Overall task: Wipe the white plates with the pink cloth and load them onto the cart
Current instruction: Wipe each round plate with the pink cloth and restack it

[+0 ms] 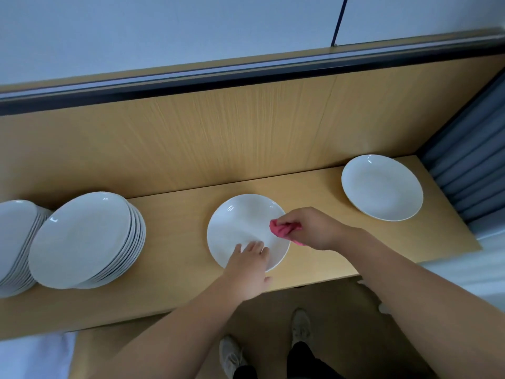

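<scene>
Right hand [314, 228] is clenched around the bunched-up pink cloth [281, 229], pressing it on the right side of the white plate [240, 225] mid-surface [177, 214]. Left hand [247, 262] lies flat, fingers loose, on the plate's near rim. Two plate stacks [82, 239] sit left, a single plate [382, 187] off right.

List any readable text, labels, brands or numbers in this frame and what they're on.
None readable. The white plates, the two stacks, the lone plate, the pink cloth and the wooden shelf carry no visible print. The shoes show no legible logo.
</scene>
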A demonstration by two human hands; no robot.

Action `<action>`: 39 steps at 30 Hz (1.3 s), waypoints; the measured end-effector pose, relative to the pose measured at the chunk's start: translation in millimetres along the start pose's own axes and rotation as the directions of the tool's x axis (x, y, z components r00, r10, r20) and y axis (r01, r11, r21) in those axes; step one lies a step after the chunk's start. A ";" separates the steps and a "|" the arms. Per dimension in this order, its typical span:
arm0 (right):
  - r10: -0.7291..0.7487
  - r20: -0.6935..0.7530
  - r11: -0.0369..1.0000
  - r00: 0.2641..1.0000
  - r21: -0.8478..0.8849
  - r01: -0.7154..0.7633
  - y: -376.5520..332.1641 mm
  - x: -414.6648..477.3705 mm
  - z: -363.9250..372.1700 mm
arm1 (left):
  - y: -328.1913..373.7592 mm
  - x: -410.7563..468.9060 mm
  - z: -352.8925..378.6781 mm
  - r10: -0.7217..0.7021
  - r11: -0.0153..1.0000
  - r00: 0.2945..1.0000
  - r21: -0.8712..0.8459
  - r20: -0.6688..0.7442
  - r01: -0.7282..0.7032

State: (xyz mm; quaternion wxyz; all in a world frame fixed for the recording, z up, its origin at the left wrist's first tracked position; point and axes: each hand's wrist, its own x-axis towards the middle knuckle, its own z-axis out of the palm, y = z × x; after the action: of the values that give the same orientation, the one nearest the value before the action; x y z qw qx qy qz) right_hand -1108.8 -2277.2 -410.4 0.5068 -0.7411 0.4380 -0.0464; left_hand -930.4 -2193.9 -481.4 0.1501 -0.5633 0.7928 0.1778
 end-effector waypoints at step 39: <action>-0.186 -0.115 0.981 0.976 -0.071 0.179 -85.3 -2.8 -81.0 | -15.2 -22.6 -123.7 -0.585 0.635 0.778 -0.726 -0.228 0.265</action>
State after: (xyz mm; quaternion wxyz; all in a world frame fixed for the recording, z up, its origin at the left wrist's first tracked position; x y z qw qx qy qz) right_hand -1100.7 -2324.0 -302.8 0.4505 -0.7889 0.3990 -0.1244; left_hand -913.4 -2235.4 -362.8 -0.2042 -0.7787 0.5285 0.2696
